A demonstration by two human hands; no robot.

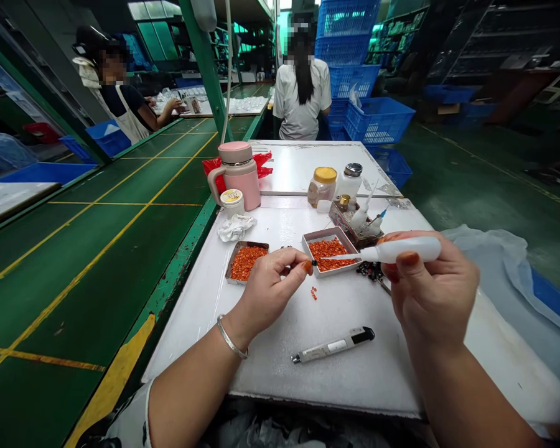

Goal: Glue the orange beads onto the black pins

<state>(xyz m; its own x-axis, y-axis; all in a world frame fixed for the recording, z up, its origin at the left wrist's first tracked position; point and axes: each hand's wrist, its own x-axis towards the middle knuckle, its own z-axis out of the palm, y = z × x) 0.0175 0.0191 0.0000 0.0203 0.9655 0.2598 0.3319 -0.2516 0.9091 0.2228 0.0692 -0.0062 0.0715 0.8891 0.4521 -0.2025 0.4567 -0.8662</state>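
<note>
In the head view, the right hand (429, 292) holds a white dispensing pen (396, 250) in a firm grip, its long axis running almost level leftward. Its fine tip (326, 259) meets the left hand (266, 292), whose grip is a narrow pinch on something too small to tell. A metal tray of orange-red chips (329, 252) lies just behind the tip on the bench (270, 367).

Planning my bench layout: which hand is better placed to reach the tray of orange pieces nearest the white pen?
Probably the right hand: its white pen tool spans the metal tray of orange pieces. The left hand sits only at the tray's near corner, beside the pen's dark tip.
</note>
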